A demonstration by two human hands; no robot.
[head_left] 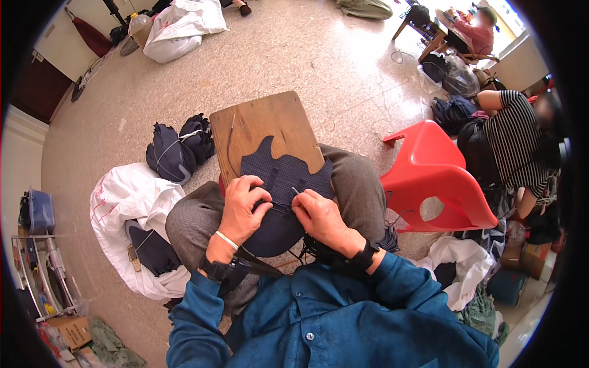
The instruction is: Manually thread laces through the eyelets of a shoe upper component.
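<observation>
Indoors, speckled floor (350,92) surrounded a wooden board (270,113).
Dark fabric (279,172) overlapped its near edge beneath left hand (240,210), pinching it, and right hand (325,219), gripping a tool (295,190).

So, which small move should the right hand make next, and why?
Probably the right hand should guide its slim metal tool into the navy textured fabric piece: the tip lies over the fabric, and the left hand is at the piece's left side, well placed to steady it. Whether the tip touches the fabric, I cannot tell.
</observation>
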